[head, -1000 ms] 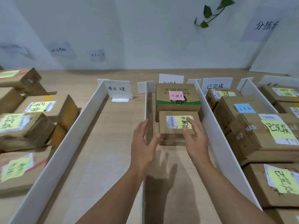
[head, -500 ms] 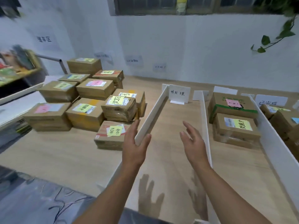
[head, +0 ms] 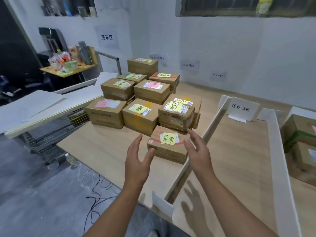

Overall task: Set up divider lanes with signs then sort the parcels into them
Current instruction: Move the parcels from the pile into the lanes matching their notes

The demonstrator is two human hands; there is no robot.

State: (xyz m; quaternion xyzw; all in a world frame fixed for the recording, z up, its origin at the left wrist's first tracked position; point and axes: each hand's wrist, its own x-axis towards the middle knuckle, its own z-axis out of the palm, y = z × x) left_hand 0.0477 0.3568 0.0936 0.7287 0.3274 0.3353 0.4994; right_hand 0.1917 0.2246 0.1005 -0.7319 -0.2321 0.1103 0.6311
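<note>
cardboard parcels (head: 151, 90), ten piled together, left hand (head: 136, 161) and right hand (head: 198, 151) beside nearest parcel (head: 168, 151), fingers (head: 138, 140) spread, holding nothing

The bench (head: 106, 151) is smooth, pale wood with a matt finish. The parcels (head: 168, 146) are brown cardboard with glossy tape and paper notes. The dividers (head: 280, 151) are matt white board.

A light wooden table (head: 106, 151) fills the view. On its left part sits a tight cluster of brown cardboard parcels (head: 140, 117), some stacked, each with a coloured note on top. 1 parcel with a yellow note (head: 168, 147) lies nearest, just beside a white divider board (head: 210, 124) standing on edge. A second divider (head: 278, 159) runs further right. Between the 2, at the far end, stands a white sign (head: 242, 109). Right of the second divider lie boxed parcels (head: 297, 132).
</note>
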